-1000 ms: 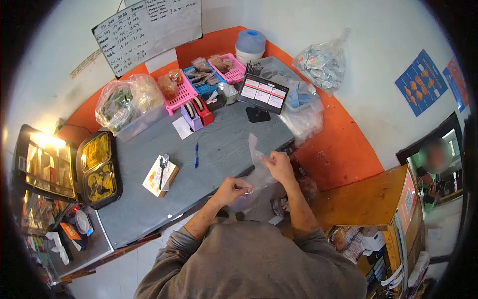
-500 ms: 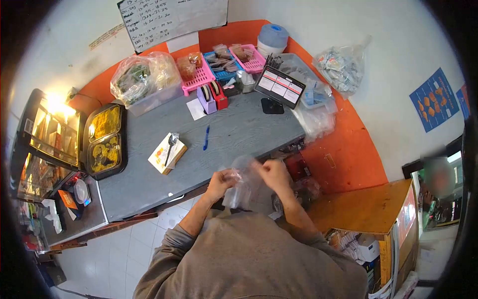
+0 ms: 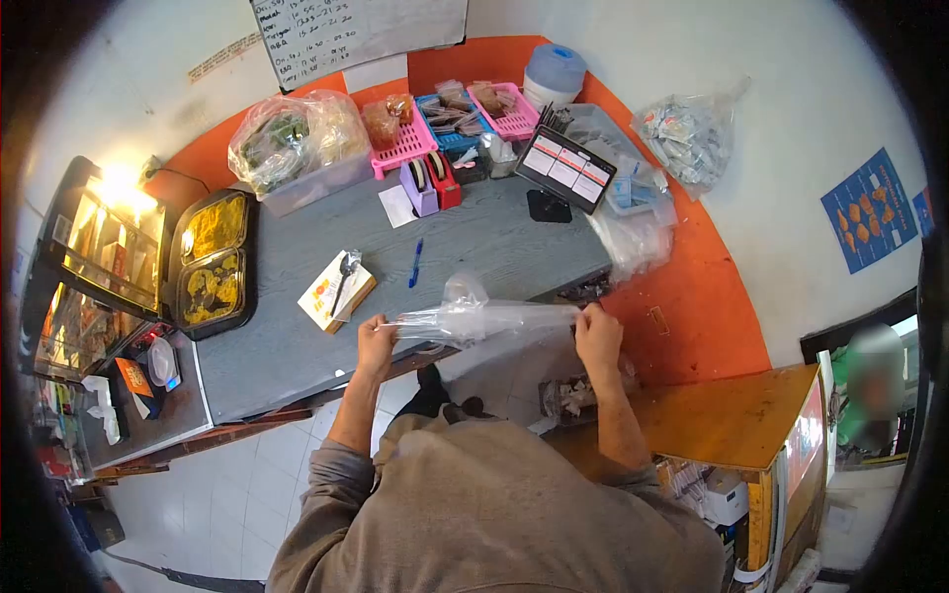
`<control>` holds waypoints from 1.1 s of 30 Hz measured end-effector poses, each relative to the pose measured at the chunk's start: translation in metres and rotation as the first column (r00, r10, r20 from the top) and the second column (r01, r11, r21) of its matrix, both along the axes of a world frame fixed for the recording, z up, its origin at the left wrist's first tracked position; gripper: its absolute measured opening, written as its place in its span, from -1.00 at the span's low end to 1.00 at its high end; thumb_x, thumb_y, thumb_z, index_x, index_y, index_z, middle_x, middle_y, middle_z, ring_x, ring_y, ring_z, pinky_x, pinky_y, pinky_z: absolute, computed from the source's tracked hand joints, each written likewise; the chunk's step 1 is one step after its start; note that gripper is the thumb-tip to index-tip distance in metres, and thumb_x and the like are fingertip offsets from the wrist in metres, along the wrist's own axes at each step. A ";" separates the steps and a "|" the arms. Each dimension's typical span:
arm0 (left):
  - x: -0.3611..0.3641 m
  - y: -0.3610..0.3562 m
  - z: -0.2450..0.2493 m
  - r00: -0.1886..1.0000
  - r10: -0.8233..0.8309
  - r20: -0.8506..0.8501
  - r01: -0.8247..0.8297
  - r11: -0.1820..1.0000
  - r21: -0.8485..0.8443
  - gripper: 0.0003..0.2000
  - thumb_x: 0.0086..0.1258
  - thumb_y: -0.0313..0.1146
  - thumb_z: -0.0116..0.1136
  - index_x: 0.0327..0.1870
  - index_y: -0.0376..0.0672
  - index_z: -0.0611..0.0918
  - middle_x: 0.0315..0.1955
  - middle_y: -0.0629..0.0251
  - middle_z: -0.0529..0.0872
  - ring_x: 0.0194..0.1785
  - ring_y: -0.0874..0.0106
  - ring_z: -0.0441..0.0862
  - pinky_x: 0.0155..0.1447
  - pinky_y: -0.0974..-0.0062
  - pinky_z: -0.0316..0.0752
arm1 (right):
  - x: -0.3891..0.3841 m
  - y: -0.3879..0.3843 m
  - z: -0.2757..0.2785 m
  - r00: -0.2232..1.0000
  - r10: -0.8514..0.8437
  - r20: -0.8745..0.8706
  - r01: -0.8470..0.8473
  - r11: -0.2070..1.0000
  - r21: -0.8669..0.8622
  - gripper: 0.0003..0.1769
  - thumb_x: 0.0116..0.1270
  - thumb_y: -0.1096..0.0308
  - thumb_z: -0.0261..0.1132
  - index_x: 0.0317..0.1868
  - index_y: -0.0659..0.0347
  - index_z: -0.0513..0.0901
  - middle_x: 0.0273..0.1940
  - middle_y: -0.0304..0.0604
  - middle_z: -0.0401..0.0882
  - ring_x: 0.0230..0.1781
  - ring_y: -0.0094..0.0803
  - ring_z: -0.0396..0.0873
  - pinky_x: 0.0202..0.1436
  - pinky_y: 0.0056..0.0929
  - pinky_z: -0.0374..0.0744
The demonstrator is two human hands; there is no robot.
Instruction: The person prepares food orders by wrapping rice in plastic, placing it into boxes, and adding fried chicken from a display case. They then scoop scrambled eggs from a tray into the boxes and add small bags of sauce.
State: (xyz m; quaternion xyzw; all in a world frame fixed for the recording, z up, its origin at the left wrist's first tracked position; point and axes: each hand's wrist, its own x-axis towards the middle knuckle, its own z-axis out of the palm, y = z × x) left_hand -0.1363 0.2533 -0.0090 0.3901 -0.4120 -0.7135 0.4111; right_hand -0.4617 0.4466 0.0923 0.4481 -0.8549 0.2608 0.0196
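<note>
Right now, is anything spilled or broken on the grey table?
Nothing looks spilled or broken. The only slightly odd bits: a spoon lies across a small box, and a blue pen lies loose on the grey table. The left hand and right hand hold a clear plastic bag taut between them.

place: food stall/shop | evid: POS tablet (image 3: 565, 168), heated display case (image 3: 84, 267), food trays (image 3: 213, 262), whiteboard list (image 3: 356, 30)
</note>
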 end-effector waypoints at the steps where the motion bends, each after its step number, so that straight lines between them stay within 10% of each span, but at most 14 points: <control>1: -0.008 0.000 0.008 1.000 0.001 0.000 -0.001 1.000 -0.004 -0.67 0.24 -0.59 0.07 -0.67 -0.03 0.26 -0.70 0.53 0.26 -0.58 0.62 0.27 -0.45 0.57 0.34 | -0.003 0.002 -0.015 0.999 -0.004 0.041 0.001 0.998 0.069 -0.76 0.33 0.23 0.22 -0.29 0.28 0.57 -0.32 0.07 0.65 -0.30 0.05 0.63 -0.25 -0.05 0.54; 3: -0.028 0.005 0.021 0.960 0.279 -0.025 -0.280 0.959 -0.050 -0.66 0.27 -0.54 0.16 -0.66 -0.05 0.30 -0.71 0.52 0.26 -0.56 0.62 0.31 -0.47 0.49 0.30 | 0.002 0.009 -0.040 0.991 0.016 0.133 -0.024 0.998 0.058 -0.77 0.29 0.30 0.24 -0.11 0.23 0.56 -0.14 0.12 0.60 -0.11 0.07 0.57 -0.07 -0.06 0.50; 9: -0.083 0.051 0.135 0.840 -0.244 0.485 0.540 0.282 -0.793 -0.87 0.21 -0.49 0.25 -0.48 -0.25 0.54 -0.54 0.28 0.58 -0.54 0.28 0.50 -0.32 0.36 0.59 | 0.097 -0.034 0.025 0.934 0.355 0.034 -0.337 0.909 -0.243 -0.44 0.20 0.40 0.30 0.25 0.14 0.42 0.08 0.14 0.50 0.04 0.08 0.50 0.12 -0.10 0.44; 10: -0.080 0.051 0.130 0.842 -0.242 0.483 0.538 0.286 -0.793 -0.87 0.21 -0.49 0.25 -0.48 -0.25 0.54 -0.54 0.28 0.58 -0.54 0.28 0.50 -0.32 0.36 0.59 | 0.084 -0.041 0.007 0.865 0.309 0.395 -0.248 0.948 -0.199 -0.48 0.19 0.43 0.27 0.21 0.08 0.45 -0.02 0.14 0.58 -0.05 0.17 0.55 0.03 -0.01 0.49; 14: -0.052 0.018 0.059 0.395 0.333 0.856 0.704 0.489 -0.515 -0.77 0.19 -0.57 0.12 -0.12 -0.21 0.50 -0.35 0.03 0.62 -0.21 -0.04 0.61 -0.15 0.06 0.55 | 0.058 -0.028 0.007 0.991 0.035 0.125 -0.049 0.993 0.110 -0.57 0.21 0.46 0.22 0.13 0.11 0.49 -0.22 0.17 0.63 -0.13 0.13 0.61 -0.09 -0.09 0.57; 16: -0.065 -0.046 -0.029 0.380 0.068 0.923 0.659 0.680 -0.321 -0.78 0.16 -0.65 0.05 -0.16 -0.24 0.49 -0.35 -0.01 0.60 -0.22 -0.10 0.58 -0.12 0.01 0.54 | 0.058 -0.022 0.030 0.996 -0.066 0.063 0.038 0.925 0.378 -0.62 0.23 0.50 0.17 0.09 0.15 0.51 -0.23 0.21 0.63 -0.14 0.12 0.62 -0.10 -0.07 0.58; 20: -0.062 -0.008 0.202 0.947 0.303 0.104 0.001 0.320 -0.947 -0.84 0.22 -0.46 0.04 -0.20 -0.20 0.59 -0.31 0.00 0.65 -0.20 -0.03 0.61 -0.13 0.13 0.52 | 0.037 -0.014 0.050 0.973 0.043 0.225 0.128 0.709 -0.693 -0.75 0.24 0.49 0.14 -0.07 0.31 0.59 -0.25 0.21 0.64 -0.21 0.08 0.63 -0.16 -0.06 0.58; 22: -0.031 -0.025 0.144 0.870 0.136 0.473 0.416 0.312 -0.854 -0.84 0.29 -0.40 0.05 -0.18 -0.23 0.60 -0.36 -0.01 0.64 -0.26 0.02 0.60 -0.18 0.20 0.51 | 0.077 -0.010 0.037 0.988 0.089 0.125 -0.090 0.996 0.002 -0.85 0.23 0.48 0.21 -0.21 0.31 0.63 -0.30 0.05 0.66 -0.30 -0.13 0.63 -0.26 -0.17 0.58; 24: 0.018 -0.033 0.084 0.617 -0.290 0.732 0.781 0.340 -0.524 -0.78 0.39 -0.30 0.09 -0.12 -0.25 0.63 -0.39 0.03 0.67 -0.32 0.15 0.58 -0.21 0.32 0.49 | 0.106 -0.003 0.031 0.977 0.208 0.052 -0.185 0.695 0.695 -0.91 0.22 0.46 0.28 -0.34 0.30 0.67 -0.35 -0.11 0.67 -0.39 -0.34 0.63 -0.36 -0.29 0.59; 25: 0.063 -0.038 0.063 0.570 -0.518 0.638 0.819 0.424 -0.387 -0.75 0.41 -0.25 0.12 -0.08 -0.23 0.65 -0.38 0.09 0.69 -0.32 0.24 0.58 -0.20 0.38 0.49 | 0.104 0.013 -0.029 0.856 0.003 0.517 -0.294 0.826 0.482 -0.74 0.28 0.31 0.26 -0.18 0.33 0.72 -0.23 0.01 0.71 -0.30 -0.26 0.66 -0.16 -0.19 0.61; 26: 0.105 -0.041 0.046 0.508 -0.680 0.528 0.860 0.428 -0.277 -0.73 0.43 -0.22 0.14 -0.06 -0.24 0.67 -0.30 0.21 0.73 -0.28 0.35 0.60 -0.16 0.40 0.50 | 0.131 0.030 -0.056 0.207 0.000 0.978 -0.087 0.996 0.019 -0.71 0.31 0.26 0.27 -0.13 0.33 0.70 -0.17 -0.02 0.71 -0.27 -0.18 0.66 -0.13 -0.13 0.62; 28: 0.185 -0.036 0.053 0.244 -0.965 0.101 0.951 0.258 0.168 -0.77 0.43 -0.31 0.13 -0.08 -0.30 0.67 -0.22 0.22 0.73 -0.23 0.38 0.62 -0.08 0.39 0.53 | 0.192 0.022 -0.033 -0.348 0.146 0.926 -0.109 0.975 -0.195 -0.59 0.31 0.26 0.28 0.06 0.38 0.58 -0.10 -0.13 0.63 -0.24 -0.41 0.61 -0.22 -0.45 0.62; 31: 0.261 -0.036 0.054 0.563 -0.620 -0.547 0.818 0.511 0.263 -0.78 0.40 -0.35 0.18 -0.04 -0.27 0.64 -0.20 0.24 0.70 -0.11 0.48 0.61 0.05 0.53 0.50 | 0.232 -0.008 -0.077 -0.535 0.093 0.839 -0.207 0.949 -0.237 -0.62 0.32 0.27 0.26 0.08 0.28 0.57 -0.15 -0.20 0.61 -0.29 -0.52 0.56 -0.34 -0.56 0.56; 33: 0.288 -0.051 0.081 0.637 0.049 -0.769 0.402 0.830 0.386 -0.72 0.36 -0.39 0.19 0.06 -0.24 0.59 -0.22 0.30 0.68 -0.13 0.49 0.61 -0.01 0.53 0.52 | 0.264 -0.079 -0.114 -0.231 -0.031 0.972 -0.558 0.823 -0.106 -0.63 0.31 0.23 0.27 0.08 0.16 0.56 -0.18 -0.24 0.60 -0.35 -0.54 0.51 -0.41 -0.60 0.49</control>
